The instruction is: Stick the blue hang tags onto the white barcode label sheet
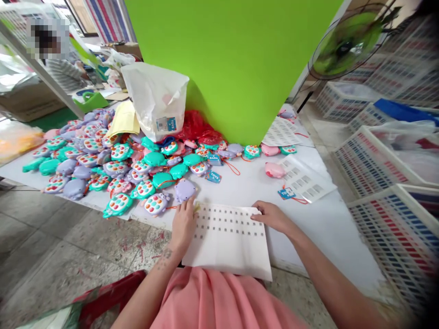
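A white sheet printed with rows of small grey squares (228, 240) lies on the white table top (318, 228) in front of me. My left hand (183, 224) pinches the sheet's upper left edge, with a small yellow-green bit (196, 208) at the fingertips. My right hand (270, 217) grips the sheet's right corner. Just beyond my left hand sits a purple plastic toy (184, 190), at the front of a heaped pile of teal, purple and pink button toys (116, 164). A turtle-shaped toy (156, 204) lies close by. Blue "TOYS" tags (213, 177) with orange cords lie among them.
Further printed sheets (303, 178) and a pink toy (275, 170) lie to the right. White and red plastic bags (156, 100) stand against a green panel (233, 55). White plastic crates (398, 228) line the right, beside a fan (348, 43). A person (65, 73) works at the back left.
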